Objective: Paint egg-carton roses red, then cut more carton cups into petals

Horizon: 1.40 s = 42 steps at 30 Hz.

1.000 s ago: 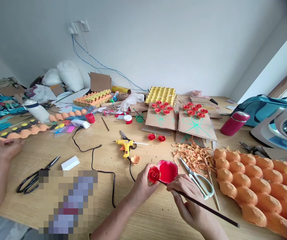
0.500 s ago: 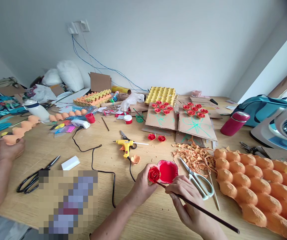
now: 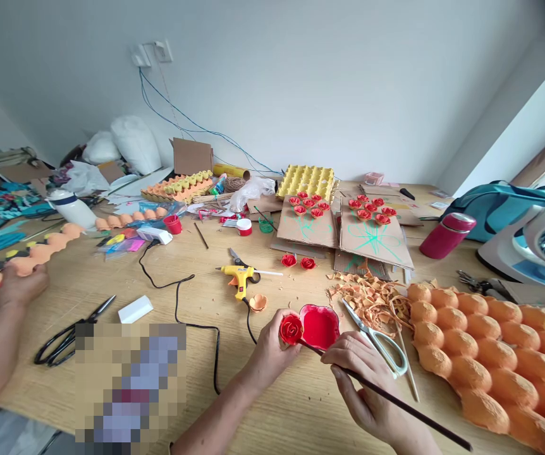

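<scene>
Left grip (image 3: 273, 349) holds one flower (image 3: 291, 329), right grip (image 3: 363, 377) one brush (image 3: 411, 410).

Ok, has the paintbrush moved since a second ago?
Yes: the back end of the paintbrush has shifted slightly right and down in view, judged against the orange egg tray.

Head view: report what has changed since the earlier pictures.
The co-worker's hand has angled the carton strip, its right end now higher in the picture. The right hand and brush have shifted slightly right. The left hand still holds the red flower.
</scene>
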Available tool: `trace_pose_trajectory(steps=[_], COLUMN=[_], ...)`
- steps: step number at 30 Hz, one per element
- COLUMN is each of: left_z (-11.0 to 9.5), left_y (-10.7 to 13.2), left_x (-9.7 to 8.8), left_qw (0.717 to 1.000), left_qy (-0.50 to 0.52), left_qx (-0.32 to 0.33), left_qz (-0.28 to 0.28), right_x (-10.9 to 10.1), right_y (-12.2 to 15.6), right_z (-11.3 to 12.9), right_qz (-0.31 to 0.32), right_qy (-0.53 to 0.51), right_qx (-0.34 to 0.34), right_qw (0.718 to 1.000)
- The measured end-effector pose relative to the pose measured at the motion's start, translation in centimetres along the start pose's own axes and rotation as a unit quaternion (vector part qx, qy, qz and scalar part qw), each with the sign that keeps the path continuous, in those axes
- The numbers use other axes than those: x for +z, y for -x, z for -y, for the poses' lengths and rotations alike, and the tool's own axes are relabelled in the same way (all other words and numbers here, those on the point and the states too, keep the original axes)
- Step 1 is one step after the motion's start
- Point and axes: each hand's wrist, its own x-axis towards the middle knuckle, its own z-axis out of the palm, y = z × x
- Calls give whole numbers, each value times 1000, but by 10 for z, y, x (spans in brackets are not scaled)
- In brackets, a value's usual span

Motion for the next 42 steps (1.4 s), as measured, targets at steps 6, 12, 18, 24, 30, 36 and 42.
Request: trace_pose_trajectory(steps=[6, 12, 18, 24, 30, 36, 42], left_z=[4, 3, 2, 0, 4, 4, 6], left_y=[0, 0, 0, 0, 0, 1, 0], left_x=[1, 0, 0, 0, -1, -1, 1], left_qw=[1000, 1000, 1000, 1000, 1000, 1000, 1000], left_qy=[-3, -2, 2, 5, 7, 10, -23], left_qx=[-2, -3, 3, -1, 1, 6, 18], left_qz=[-2, -7, 0, 5, 5, 20, -7], right_x=[-1, 1, 0, 1, 2, 2, -3], right_y=[0, 1, 0, 3, 4, 2, 6], right_z=[-1, -1, -1, -2, -1, 2, -6], right_qz=[-2, 0, 4, -5, -8, -7, -24], right_qy=[2, -7, -18, -8, -3, -9, -4], right_qx=[19, 19, 16, 27, 33, 30, 48], right_qw=[1000, 1000, 1000, 1000, 999, 999, 999])
